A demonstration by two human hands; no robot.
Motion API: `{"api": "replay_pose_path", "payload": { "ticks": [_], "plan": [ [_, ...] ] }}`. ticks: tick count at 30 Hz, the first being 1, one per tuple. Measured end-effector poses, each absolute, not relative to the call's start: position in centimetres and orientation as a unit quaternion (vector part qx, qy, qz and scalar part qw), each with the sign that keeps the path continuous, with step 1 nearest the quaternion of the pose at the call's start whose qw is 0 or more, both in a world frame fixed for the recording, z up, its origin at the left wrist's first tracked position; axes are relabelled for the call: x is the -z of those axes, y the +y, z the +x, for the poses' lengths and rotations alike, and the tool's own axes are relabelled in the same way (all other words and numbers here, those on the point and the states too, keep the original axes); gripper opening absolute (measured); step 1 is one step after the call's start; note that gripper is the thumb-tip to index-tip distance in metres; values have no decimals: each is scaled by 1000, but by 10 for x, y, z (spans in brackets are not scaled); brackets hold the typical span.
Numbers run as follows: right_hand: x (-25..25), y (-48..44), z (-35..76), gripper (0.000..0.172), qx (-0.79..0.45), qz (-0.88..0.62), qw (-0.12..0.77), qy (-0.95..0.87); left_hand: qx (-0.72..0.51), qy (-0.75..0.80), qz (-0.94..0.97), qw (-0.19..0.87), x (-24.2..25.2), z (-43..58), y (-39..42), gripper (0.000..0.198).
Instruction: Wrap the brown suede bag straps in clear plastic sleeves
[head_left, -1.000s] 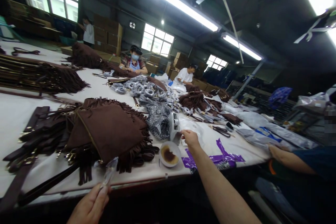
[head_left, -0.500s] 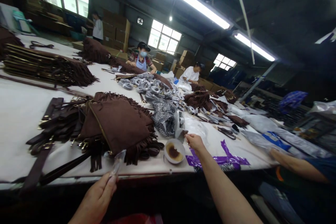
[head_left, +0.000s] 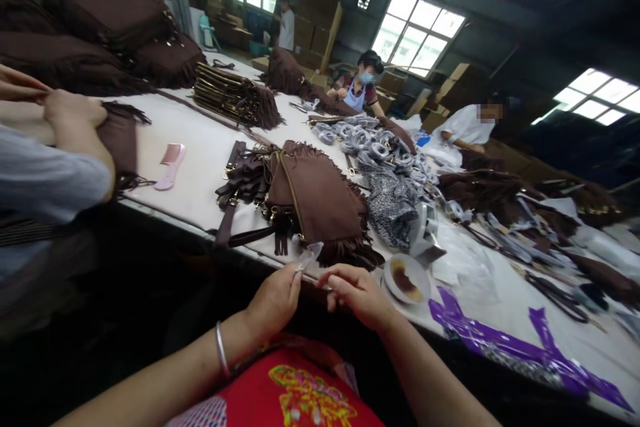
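Note:
My left hand [head_left: 274, 300] is closed on a small piece of clear plastic wrap [head_left: 311, 255] that sticks up past the fingertips. Close to its right, my right hand [head_left: 357, 293] has thumb and fingers pinched together; what they hold, if anything, is too small to make out. Both are at the table's front edge. Just beyond lies a brown fringed bag [head_left: 320, 197] with a gold zipper, beside dark straps [head_left: 245, 183] with metal clasps. A white bowl [head_left: 407, 279] with brown contents is right of my right hand, and a tape dispenser [head_left: 426, 230] stands behind it.
Grey wrapped coils [head_left: 370, 140] and a black-and-white patterned bundle [head_left: 393, 203] lie mid-table. Purple plastic [head_left: 525, 353] stretches along the right edge. A pink comb [head_left: 171, 165] lies left, near a co-worker's arm [head_left: 75, 147]. Stacked brown bags [head_left: 235, 97] stand behind. Other people work across the table.
My right hand has moved from the tape dispenser back to beside my left hand. My left hand still holds the clear plastic. The view has turned left, bringing in the co-worker and comb.

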State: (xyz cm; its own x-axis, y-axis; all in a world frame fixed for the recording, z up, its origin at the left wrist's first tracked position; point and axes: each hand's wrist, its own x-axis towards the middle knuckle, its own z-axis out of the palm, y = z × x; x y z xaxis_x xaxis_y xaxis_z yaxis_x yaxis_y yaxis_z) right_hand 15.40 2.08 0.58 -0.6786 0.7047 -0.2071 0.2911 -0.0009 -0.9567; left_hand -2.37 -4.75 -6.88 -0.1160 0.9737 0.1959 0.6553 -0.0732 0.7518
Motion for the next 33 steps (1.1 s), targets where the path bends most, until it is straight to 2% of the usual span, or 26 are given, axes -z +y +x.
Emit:
{"api": "replay_pose_path", "payload": {
  "ticks": [4,9,13,17,20,28,33],
  "plan": [
    [9,16,101,28,-577,-437,200,-660,-319,669,645,183,74,-28,-50,25],
    [32,29,84,24,-452,-481,165,-733,-249,688,673,104,82,-31,-50,21],
    [32,35,83,21,-393,-497,142,-761,-295,693,657,42,94,-32,-54,20],
    [28,36,79,19,-379,-523,127,-752,-360,685,633,-5,101,-34,-59,38],
    [28,36,77,19,-374,-526,132,-752,-375,669,642,-18,102,-35,-60,40],
    [29,33,78,17,-380,-513,145,-756,-380,657,650,44,100,-34,-59,30],
    [32,22,91,22,-448,-494,161,-728,-431,632,625,157,78,-36,-56,25]
  ]
}}
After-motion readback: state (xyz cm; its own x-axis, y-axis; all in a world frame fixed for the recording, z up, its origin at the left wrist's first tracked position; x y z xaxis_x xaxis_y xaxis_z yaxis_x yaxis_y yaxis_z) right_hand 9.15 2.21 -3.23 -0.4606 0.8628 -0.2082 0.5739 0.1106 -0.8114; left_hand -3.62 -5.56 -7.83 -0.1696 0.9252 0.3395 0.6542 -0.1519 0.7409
